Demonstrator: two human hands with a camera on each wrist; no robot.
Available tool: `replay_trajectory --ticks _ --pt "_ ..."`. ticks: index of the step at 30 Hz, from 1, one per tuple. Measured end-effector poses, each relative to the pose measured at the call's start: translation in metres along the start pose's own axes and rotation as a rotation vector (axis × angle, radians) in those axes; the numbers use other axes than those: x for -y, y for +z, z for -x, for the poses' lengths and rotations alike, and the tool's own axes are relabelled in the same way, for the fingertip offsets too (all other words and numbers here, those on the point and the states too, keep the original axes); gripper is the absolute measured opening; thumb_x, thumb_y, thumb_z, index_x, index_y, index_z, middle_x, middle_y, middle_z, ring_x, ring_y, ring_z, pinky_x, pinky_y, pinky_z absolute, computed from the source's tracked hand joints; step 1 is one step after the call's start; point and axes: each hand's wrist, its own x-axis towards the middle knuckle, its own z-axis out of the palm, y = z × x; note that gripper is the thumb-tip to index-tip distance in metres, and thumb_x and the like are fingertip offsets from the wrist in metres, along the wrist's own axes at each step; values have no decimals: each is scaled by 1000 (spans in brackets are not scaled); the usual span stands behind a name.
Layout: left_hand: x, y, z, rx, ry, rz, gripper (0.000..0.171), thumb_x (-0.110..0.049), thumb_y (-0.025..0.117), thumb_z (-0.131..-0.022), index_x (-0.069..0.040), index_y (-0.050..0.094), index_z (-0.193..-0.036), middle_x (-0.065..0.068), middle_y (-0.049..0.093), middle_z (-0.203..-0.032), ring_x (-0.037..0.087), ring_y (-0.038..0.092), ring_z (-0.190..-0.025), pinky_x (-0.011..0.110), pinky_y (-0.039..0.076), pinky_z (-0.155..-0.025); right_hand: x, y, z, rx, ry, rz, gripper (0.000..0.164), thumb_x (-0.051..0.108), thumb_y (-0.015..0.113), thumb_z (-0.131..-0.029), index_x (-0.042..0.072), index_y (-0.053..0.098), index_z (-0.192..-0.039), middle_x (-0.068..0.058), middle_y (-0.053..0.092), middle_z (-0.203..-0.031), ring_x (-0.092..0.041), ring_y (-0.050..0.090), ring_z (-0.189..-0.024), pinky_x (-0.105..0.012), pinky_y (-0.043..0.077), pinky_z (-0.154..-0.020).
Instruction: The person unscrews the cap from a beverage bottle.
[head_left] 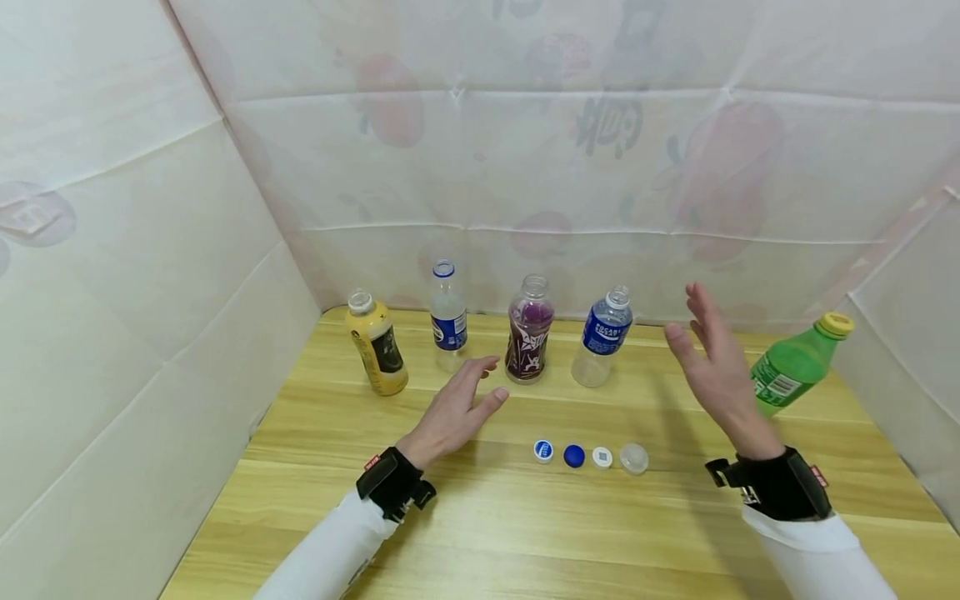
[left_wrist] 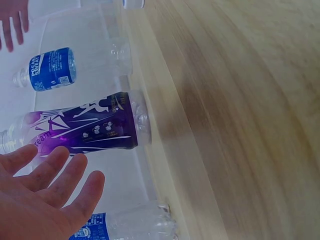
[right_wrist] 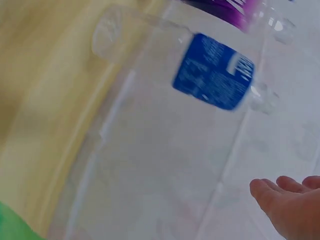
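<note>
Fingers loosely spread, my left hand (head_left: 452,414) hovers in front of the purple-labelled bottle (head_left: 529,333) and holds nothing. My right hand (head_left: 720,371) is raised with straight fingers, between a clear bottle with a blue label (head_left: 602,337) and a green bottle (head_left: 798,367) that wears a yellow cap and looks tilted. A yellow bottle (head_left: 381,350) and another clear blue-labelled bottle (head_left: 449,321) stand to the left, both uncapped. In front of the bottles lies a row of loose caps: a blue-and-white cap (head_left: 543,451), a blue cap (head_left: 573,456), a white cap (head_left: 602,457) and a translucent cap (head_left: 633,458).
Everything stands on a wood-grain table (head_left: 495,533). Pale printed sheeting (head_left: 480,183) rises behind the table and along both sides, close behind the bottle row. Each wrist carries a black strap (head_left: 393,483).
</note>
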Motion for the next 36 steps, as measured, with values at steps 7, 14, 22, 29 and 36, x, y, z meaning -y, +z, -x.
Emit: replay_trajectory --ticks 7,14,22,29,36 --pt "-1 -1 -1 -10 -1 2 72 -57 46 -105 -10 38 -158 15 48 -154 32 50 -137 55 45 -108 13 -31 10 -89 -72 108 68 22 56 -108 22 20 -166 -8 25 -170 -24 26 -154 -11 23 -115" --pt "0 -3 -1 -22 -23 3 73 -57 49 -104 -10 38 -158 14 46 -157 32 50 -137 56 44 -109 14 -63 9 -234 -126 209 64 25 59 -105 21 32 -163 -5 34 -166 -23 33 -151 -18 25 -117" --pt "2 -6 1 -36 -42 0 70 -55 52 -104 -11 39 -157 13 47 -155 32 50 -137 57 44 -109 1 -97 11 -326 -14 327 71 34 65 -103 27 30 -164 -1 30 -168 -34 28 -152 -39 17 -125" --pt "5 -8 2 -38 -50 0 72 -56 52 -103 -10 39 -157 13 46 -156 32 50 -137 57 45 -108 -16 -119 13 -327 103 290 86 33 66 -101 23 13 -167 0 19 -171 -16 15 -156 -36 6 -126" --pt "5 -8 2 -37 -58 -9 72 -57 53 -103 -11 39 -157 11 46 -157 31 50 -137 56 46 -107 -39 -127 20 -268 244 219 99 37 65 -101 25 -9 -166 -5 -2 -173 -23 3 -157 -43 2 -126"
